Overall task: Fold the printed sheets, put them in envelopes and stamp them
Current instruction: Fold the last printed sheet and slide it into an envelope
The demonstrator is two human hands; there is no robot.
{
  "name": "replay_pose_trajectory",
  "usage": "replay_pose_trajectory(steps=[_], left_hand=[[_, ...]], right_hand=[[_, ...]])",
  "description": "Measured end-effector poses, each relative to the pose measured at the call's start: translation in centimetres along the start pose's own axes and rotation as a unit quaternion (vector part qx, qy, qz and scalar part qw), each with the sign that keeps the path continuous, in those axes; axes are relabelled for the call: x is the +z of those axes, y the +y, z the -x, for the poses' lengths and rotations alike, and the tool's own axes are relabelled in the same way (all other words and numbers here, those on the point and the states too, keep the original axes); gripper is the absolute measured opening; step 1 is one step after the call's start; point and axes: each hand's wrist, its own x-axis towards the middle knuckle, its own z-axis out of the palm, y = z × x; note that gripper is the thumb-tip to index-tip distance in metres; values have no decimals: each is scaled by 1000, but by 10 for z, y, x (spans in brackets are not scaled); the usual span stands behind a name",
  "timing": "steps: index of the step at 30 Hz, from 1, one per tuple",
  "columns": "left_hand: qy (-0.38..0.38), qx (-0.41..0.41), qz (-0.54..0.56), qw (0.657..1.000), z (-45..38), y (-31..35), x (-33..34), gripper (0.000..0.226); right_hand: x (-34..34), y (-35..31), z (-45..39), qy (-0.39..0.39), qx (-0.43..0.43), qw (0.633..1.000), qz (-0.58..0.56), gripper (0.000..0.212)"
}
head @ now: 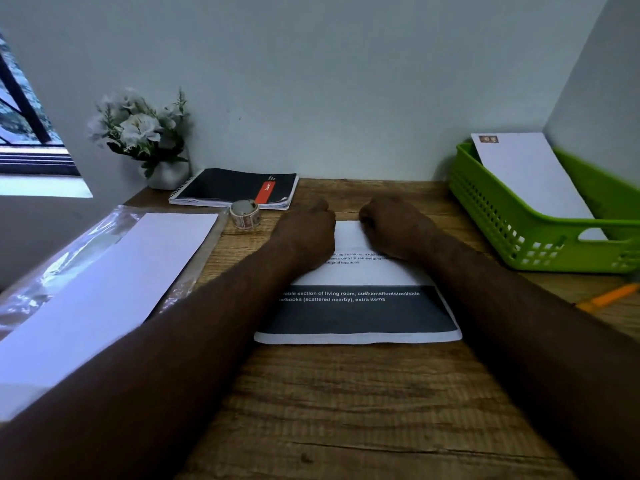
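Observation:
A stack of printed sheets [360,313] with a dark band of white text lies on the wooden desk in front of me. My left hand [304,230] and my right hand [391,226] sit side by side on its far end, knuckles up. Their fingers curl over the sheet's far edge and the fingertips are hidden. To the left lies a pack of white envelopes [104,271] in clear wrap. A roll of stamps [245,213] stands just left of my left hand. A stamped envelope [530,178] leans in the green basket [519,230] at the right.
A black spiral notebook [228,188] lies against the back wall behind the stamp roll. A pot of white flowers [138,129] stands in the back left corner. An orange pen [609,296] lies at the right edge. Walls close off the desk at the back and right.

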Motion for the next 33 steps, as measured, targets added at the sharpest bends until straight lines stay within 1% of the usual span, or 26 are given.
replay_pose_trajectory(steps=[4, 7, 10, 12, 13, 14, 15, 16, 18, 22, 27, 29, 31, 33], left_hand=[[-45, -50, -37, 997, 7, -5, -12, 29], [-63, -83, -73, 992, 11, -10, -18, 29], [-41, -93, -98, 990, 13, -8, -16, 27], [4, -63, -66, 996, 10, -6, -10, 26], [25, -34, -21, 999, 7, -5, -6, 27], [37, -2, 32, 999, 3, -4, -2, 29], [33, 25, 77, 996, 0, -2, 0, 32], [20, 45, 103, 994, -1, 0, 2, 34], [-5, 60, 100, 993, -3, 1, 4, 36], [-35, 22, 40, 998, 0, -4, -6, 32], [-75, -88, -30, 993, 3, -18, -26, 24], [-60, -121, -41, 990, 5, -24, -26, 24], [-19, -108, -7, 994, 6, -27, -19, 23], [-3, -72, 69, 995, 6, -27, -8, 28]], right_hand=[[-10, 29, 15, -26, 69, 996, 55, 16], [-15, 39, 20, -41, 113, 991, 65, 11], [-16, 31, 22, -28, 110, 990, 83, 14], [-13, 24, 22, 9, 86, 992, 93, 22], [-12, 20, 22, 29, 74, 994, 74, 24], [-11, 15, 21, 40, 62, 997, 31, 24], [-9, 11, 19, 40, 49, 998, -20, 26], [-6, 8, 17, 30, 37, 997, -59, 27], [0, 7, 13, 9, 20, 997, -73, 28], [1, 17, 9, -10, 41, 995, -88, 31], [-2, 26, 8, -7, 64, 993, -103, 28], [-3, 28, 9, -10, 73, 991, -112, 27], [-4, 28, 8, -21, 82, 989, -119, 26], [-4, 27, 8, -26, 94, 985, -144, 26]])
